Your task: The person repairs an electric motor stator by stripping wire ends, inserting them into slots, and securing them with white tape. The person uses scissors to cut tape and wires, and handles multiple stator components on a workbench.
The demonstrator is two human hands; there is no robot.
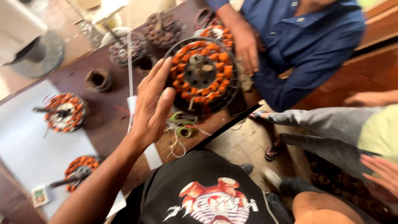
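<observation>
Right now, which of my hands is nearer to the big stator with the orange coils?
Left. Your left hand is at the stator's left rim, fingers open. The hand at the lower right edge, if it is yours, is far off, beyond the table.

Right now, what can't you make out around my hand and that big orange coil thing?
- Head view: left hand covers the wound stator's left rim; contact unclear.
- Green scissors partly hidden behind that hand.
- Right hand cut off by the frame's edge; grip untellable.
- Motion blur smears fine wires.

Soft daylight, glare upper left, heavy motion blur throughout.
</observation>
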